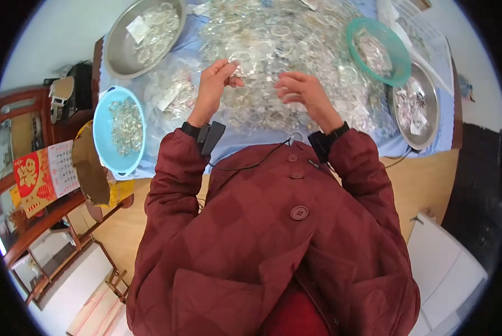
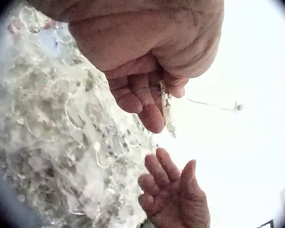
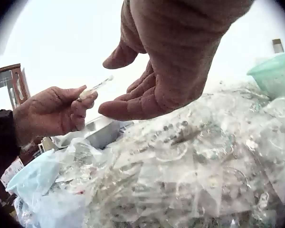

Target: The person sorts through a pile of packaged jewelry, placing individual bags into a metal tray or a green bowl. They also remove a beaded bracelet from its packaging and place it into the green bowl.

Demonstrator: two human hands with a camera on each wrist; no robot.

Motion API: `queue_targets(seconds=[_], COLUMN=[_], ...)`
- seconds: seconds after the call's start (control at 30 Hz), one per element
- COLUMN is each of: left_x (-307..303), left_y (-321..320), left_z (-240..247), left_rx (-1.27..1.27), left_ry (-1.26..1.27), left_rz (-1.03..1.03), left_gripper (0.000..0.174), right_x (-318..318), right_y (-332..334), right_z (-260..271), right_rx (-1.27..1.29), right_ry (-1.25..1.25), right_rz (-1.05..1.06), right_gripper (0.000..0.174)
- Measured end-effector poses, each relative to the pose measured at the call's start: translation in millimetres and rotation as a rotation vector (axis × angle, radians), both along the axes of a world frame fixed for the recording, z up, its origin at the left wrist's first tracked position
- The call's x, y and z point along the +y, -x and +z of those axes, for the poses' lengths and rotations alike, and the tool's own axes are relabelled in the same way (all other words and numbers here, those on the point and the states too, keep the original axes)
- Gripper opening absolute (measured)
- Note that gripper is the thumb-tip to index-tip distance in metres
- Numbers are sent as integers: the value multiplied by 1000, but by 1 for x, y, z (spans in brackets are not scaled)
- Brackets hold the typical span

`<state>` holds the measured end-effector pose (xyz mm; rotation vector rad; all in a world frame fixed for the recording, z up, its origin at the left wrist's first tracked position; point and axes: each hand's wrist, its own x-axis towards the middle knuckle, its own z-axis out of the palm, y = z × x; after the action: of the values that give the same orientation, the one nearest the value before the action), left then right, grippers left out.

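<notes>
The left hand (image 1: 213,89) pinches a small clear packet between thumb and fingers, above a large heap of clear bags (image 1: 262,106). In the left wrist view the packet (image 2: 167,111) hangs thin and edge-on from the left hand (image 2: 147,52); in the right wrist view the packet (image 3: 100,85) sticks out past the left thumb. To its right, the right hand (image 1: 307,96) hovers over the heap, apart from the packet, with thumb and fingers spread and nothing held. What lies inside the packet is too small to tell.
A blue basin (image 1: 99,131) and a metal bowl (image 1: 112,53) stand at the left, each with packets inside. On the right are a green basket (image 1: 398,51), another metal bowl (image 1: 430,131) and a white crate (image 1: 440,61). A blue cloth (image 1: 228,147) covers the table.
</notes>
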<state>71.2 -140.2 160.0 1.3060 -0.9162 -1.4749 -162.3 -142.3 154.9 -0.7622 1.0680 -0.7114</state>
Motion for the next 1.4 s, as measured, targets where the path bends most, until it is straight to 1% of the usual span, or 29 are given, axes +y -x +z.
queue_targets(seconds=[0.07,0.2,0.37,0.47,0.5,0.6,0.77,0.87,0.9,1.0,1.03,1.13,1.27,1.3,1.4], left_x=[4,8,9,7,7,13,24,28,28,30,29,27,20,18,1], left_y=[19,40,51,50,48,51,54,51,49,45,43,38,28,23,-3], left_z=[11,18,18,14,13,6,-1,-1,-2,-4,-5,-6,0,4,12], left_rx=[59,162,171,37,23,141,181,96,94,110,111,80,30,27,0], left_ry=[14,19,9,-20,-12,-86,-180,-181,-183,-160,-160,-167,-184,-187,-154], left_rz=[-69,-169,-144,-202,-183,-214,-205,-280,-281,-263,-272,-251,-200,-197,7], left_gripper=[17,18,19,24,24,24,21,17,17,16,16,14,14,14,14], right_x=[-2,-5,-4,-3,-5,-4,0,-1,-1,3,3,4,3,4,7], right_y=[-9,-10,0,1,-1,4,6,4,4,3,4,7,13,16,29], right_z=[21,27,16,15,15,15,6,5,5,6,4,-7,-13,-15,-22], right_rx=[-82,-66,-48,36,21,197,143,71,70,-52,-51,83,49,45,48], right_ry=[84,167,168,177,186,309,319,157,156,24,24,39,13,10,-38], right_rz=[31,47,-5,-38,-20,26,47,-118,-119,-34,-42,221,119,122,25], right_gripper=[25,19,18,15,15,12,15,17,17,19,19,16,13,13,13])
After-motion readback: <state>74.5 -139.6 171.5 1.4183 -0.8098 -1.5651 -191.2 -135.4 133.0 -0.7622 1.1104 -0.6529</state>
